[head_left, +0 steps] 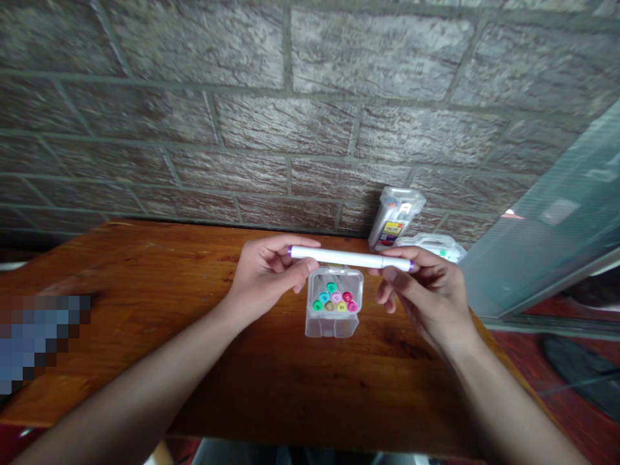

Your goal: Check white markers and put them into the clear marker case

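A white marker [339, 257] with purple ends is held level above the table, its cap on the right side. My left hand [268, 271] pinches its left end between thumb and fingers. The capped right end sits between the thumb and fingers of my right hand [431, 284]. Below the marker stands a clear plastic marker case [334, 326] with its lid open. Several markers [335, 298] show their round coloured ends in it: green, blue, pink, red, yellow and brown.
Behind my right hand, a clear case [396, 216] with a yellow label stands against the brick wall [252, 116]. Another clear case [436, 245] with a handle is beside it. The wooden table [159, 303] ends at a glass panel [542, 206] on the right.
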### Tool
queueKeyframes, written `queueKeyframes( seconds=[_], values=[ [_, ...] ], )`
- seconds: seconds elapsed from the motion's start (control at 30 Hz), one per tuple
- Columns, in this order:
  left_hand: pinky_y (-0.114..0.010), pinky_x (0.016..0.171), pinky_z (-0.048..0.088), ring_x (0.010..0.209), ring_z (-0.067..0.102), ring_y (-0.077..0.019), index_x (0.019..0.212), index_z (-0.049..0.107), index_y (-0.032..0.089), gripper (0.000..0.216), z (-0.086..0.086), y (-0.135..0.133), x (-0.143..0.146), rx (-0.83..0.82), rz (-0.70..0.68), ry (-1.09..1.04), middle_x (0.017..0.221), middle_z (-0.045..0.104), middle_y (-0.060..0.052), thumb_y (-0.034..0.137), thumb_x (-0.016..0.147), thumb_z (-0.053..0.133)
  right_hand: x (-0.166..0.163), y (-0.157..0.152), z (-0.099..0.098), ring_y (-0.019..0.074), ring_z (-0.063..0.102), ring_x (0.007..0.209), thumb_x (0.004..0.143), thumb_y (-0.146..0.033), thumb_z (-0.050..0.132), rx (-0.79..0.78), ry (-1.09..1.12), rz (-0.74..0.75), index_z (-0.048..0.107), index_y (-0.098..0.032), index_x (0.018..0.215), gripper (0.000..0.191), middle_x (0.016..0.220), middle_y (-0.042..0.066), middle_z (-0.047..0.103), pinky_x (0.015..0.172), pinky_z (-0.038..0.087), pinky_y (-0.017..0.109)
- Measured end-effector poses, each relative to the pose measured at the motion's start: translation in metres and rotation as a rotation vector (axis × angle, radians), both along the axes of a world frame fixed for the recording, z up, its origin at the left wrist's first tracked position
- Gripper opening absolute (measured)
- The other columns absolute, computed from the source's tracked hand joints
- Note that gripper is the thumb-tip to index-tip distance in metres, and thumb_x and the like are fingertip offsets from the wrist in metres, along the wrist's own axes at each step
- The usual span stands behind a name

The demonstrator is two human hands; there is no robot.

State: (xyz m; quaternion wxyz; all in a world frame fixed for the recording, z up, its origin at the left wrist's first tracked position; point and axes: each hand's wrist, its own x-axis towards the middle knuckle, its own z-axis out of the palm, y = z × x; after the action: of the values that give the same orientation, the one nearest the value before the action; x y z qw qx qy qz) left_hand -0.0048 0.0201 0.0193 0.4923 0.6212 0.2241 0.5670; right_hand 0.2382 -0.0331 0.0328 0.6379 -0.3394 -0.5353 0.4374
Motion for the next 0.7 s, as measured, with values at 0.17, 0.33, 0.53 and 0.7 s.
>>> queueKeyframes(
  seconds=[0.17, 0.33, 0.53, 0.7],
  values=[
    [-0.019, 0.044, 0.045, 0.045, 0.056, -0.0081, 0.098, 0.083, 0.02, 0.016, -0.0001, 0.0008, 0.0008, 0.008, 0.018, 0.018, 0.059, 0.068, 0.002, 0.022, 0.083, 0.089, -0.0007, -0.0004, -0.0009, 0.015, 0.07, 0.045, 0.081, -0.025, 0.091, 0.037, -0.058, -0.013, 0.082, -0.021, 0.098, 0.02, 0.067, 0.003, 0.08, 0.038, 0.055, 0.021],
    [-0.017, 0.043, 0.044, 0.045, 0.057, -0.0073, 0.092, 0.082, 0.018, 0.013, 0.0031, -0.001, 0.0031, 0.027, 0.046, 0.043, 0.059, 0.068, 0.002, 0.021, 0.082, 0.089, -0.0032, 0.0003, -0.0023, 0.0134, 0.065, 0.041, 0.079, -0.026, 0.094, 0.065, -0.1, -0.057, 0.081, -0.02, 0.093, 0.02, 0.058, 0.001, 0.075, 0.038, 0.055, 0.022],
    [-0.018, 0.043, 0.044, 0.044, 0.056, -0.0078, 0.089, 0.083, 0.017, 0.012, 0.0066, -0.0038, 0.003, 0.017, 0.055, 0.085, 0.057, 0.069, 0.001, 0.024, 0.081, 0.089, -0.0039, 0.0008, -0.0028, 0.0131, 0.066, 0.043, 0.08, -0.026, 0.094, 0.045, -0.084, -0.062, 0.08, -0.02, 0.09, 0.017, 0.059, 0.001, 0.075, 0.039, 0.055, 0.022],
    [-0.02, 0.045, 0.047, 0.046, 0.059, -0.0092, 0.096, 0.085, 0.018, 0.017, 0.0023, -0.0014, 0.0008, -0.012, 0.026, 0.053, 0.066, 0.076, -0.003, 0.028, 0.084, 0.088, -0.0024, 0.0005, -0.0001, 0.0143, 0.069, 0.046, 0.083, -0.031, 0.092, 0.01, -0.029, -0.044, 0.082, -0.021, 0.093, 0.017, 0.07, 0.003, 0.081, 0.038, 0.055, 0.022]
  ],
)
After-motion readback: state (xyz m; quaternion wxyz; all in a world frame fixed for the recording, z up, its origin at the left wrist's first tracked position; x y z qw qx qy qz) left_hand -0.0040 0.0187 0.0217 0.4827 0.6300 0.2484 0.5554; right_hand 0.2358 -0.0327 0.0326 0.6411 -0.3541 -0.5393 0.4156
